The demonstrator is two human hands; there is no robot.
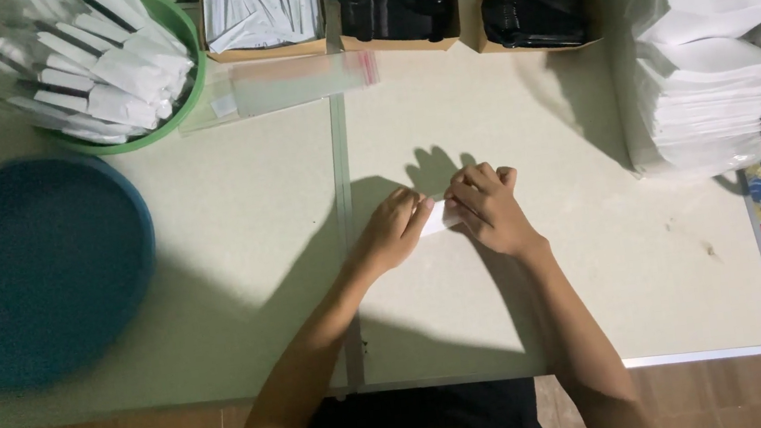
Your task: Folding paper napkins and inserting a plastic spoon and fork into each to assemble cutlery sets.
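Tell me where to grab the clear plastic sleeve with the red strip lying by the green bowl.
Pinch the clear plastic sleeve at its red-strip end, coming from the right. It lies flat on the pale table; that end is probably easiest, since the green bowl crowds its left end.

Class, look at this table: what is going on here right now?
A person presses both hands, left hand and right hand, on a small white folded paper napkin on the pale table. Behind sit cardboard boxes of black plastic cutlery, a green bowl of wrapped packets and a tall white napkin stack.
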